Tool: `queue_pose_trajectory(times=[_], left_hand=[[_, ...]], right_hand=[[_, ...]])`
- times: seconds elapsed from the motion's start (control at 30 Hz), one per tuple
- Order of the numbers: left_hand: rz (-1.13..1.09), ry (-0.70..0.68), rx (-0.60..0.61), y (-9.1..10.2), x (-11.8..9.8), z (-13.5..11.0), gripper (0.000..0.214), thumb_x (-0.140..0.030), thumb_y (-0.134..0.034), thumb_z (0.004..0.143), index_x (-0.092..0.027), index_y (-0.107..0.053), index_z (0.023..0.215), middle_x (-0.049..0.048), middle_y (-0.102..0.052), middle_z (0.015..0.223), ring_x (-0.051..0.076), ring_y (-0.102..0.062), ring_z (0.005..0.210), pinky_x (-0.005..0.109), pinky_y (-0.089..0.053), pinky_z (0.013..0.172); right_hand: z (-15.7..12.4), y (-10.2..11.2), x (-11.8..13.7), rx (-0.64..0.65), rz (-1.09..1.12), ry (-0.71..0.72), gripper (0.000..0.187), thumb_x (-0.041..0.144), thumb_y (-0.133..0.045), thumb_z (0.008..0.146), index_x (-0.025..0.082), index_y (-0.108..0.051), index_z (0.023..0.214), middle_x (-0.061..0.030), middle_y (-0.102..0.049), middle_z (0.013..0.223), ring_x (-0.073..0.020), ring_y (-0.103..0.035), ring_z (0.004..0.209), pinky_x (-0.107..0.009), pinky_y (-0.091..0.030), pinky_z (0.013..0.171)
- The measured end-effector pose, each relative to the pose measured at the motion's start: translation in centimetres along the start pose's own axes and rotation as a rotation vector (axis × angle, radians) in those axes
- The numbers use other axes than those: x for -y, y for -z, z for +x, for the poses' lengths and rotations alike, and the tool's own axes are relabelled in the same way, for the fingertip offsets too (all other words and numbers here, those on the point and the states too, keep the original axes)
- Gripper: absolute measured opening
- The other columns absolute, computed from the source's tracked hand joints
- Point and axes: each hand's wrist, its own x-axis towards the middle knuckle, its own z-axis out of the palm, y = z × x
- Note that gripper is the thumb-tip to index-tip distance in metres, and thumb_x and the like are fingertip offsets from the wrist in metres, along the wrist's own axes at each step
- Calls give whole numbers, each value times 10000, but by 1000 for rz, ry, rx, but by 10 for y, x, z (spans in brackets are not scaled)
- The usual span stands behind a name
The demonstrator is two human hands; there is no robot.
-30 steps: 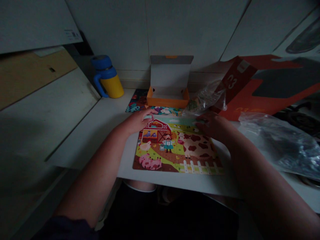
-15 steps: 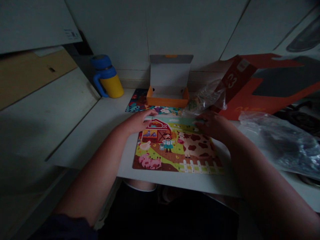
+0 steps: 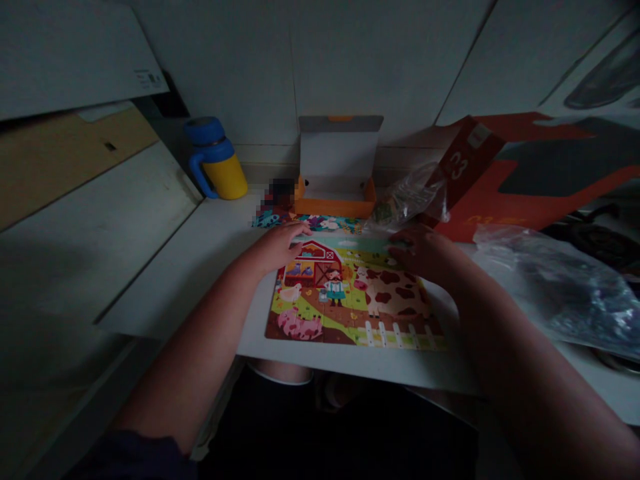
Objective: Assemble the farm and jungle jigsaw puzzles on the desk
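On the smooth white desk (image 3: 165,273), the flat, rectangular puzzle (image 3: 345,303) lies near the front edge, its visible pieces joined; covered corners can't be judged. The left hand (image 3: 280,248) rests there, fingers loose; whether the right hand (image 3: 427,251) grips is unclear. Behind, a cardboard box (image 3: 334,207) gapes.

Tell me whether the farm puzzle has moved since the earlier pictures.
No. Judged against the front edge of the table, the farm puzzle lies where it did; the slight shift runs through the whole view.
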Motion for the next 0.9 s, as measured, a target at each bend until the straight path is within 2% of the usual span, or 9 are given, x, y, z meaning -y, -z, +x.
queue_pose_trajectory(times=[0.13,0.23,0.33,0.43,0.5,0.57,0.63,0.7,0.9], left_hand=[[103,31,40,1,-3,-1,295,-128,-560,985,-209,-690,1237,102,-723,1390,238,-654,1351,451,-487,1203],[186,48,27,2,-21,-7,288,-144,-531,1015,-154,-693,1253,160,-611,1546,266,-557,1472,464,-434,1259],[225,31,21,-1,-60,-26,300,-237,-514,1070,-151,-670,1312,161,-544,1614,267,-495,1524,465,-387,1299],[225,-12,116,-10,-109,-58,463,-424,-571,1078,-218,-581,1492,115,-466,1692,274,-425,1575,461,-363,1319],[254,6,190,-18,-133,-81,579,-539,-599,1050,-262,-544,1556,101,-388,1745,316,-336,1627,524,-324,1337],[277,31,255,-23,-144,-102,658,-607,-615,1021,-313,-506,1600,77,-309,1784,345,-243,1663,573,-296,1341],[309,83,262,-24,-141,-118,702,-619,-601,1024,-358,-427,1652,59,-242,1806,354,-194,1675,616,-287,1332],[343,141,222,-22,-127,-132,728,-615,-577,1036,-379,-354,1687,53,-202,1814,362,-186,1677,647,-288,1320],[357,141,119,1,-69,-166,713,-565,-520,1071,-405,-264,1717,27,-217,1809,331,-228,1670,612,-217,1354]], right_hand=[[-1,12,4,56,-42,-139,334,379,-650,976,169,-756,1213,-159,-778,1156,-297,-746,994,-394,-576,848],[-4,19,3,100,-103,-272,262,388,-652,964,199,-766,1107,-117,-806,977,-280,-754,835,-373,-548,715],[-6,25,6,166,-83,-377,208,399,-665,953,212,-751,927,-91,-787,793,-253,-744,711,-344,-514,639],[-5,32,16,271,35,-475,222,424,-666,969,220,-720,900,-48,-741,636,-219,-726,603,-312,-492,575],[-4,36,24,340,136,-488,244,453,-664,983,218,-706,930,-44,-752,638,-208,-734,588,-295,-503,559],[-4,35,31,386,279,-459,259,473,-668,987,218,-689,947,-59,-794,718,-202,-758,613,-282,-531,566],[-5,30,38,402,448,-416,272,497,-674,985,226,-675,956,-71,-829,827,-201,-781,658,-276,-561,583],[-7,24,47,397,566,-381,273,514,-681,975,241,-673,957,-68,-843,899,-204,-794,701,-278,-578,592],[-10,16,92,323,584,-113,223,480,-643,980,279,-740,986,-43,-832,920,-210,-772,772,-308,-581,660]])
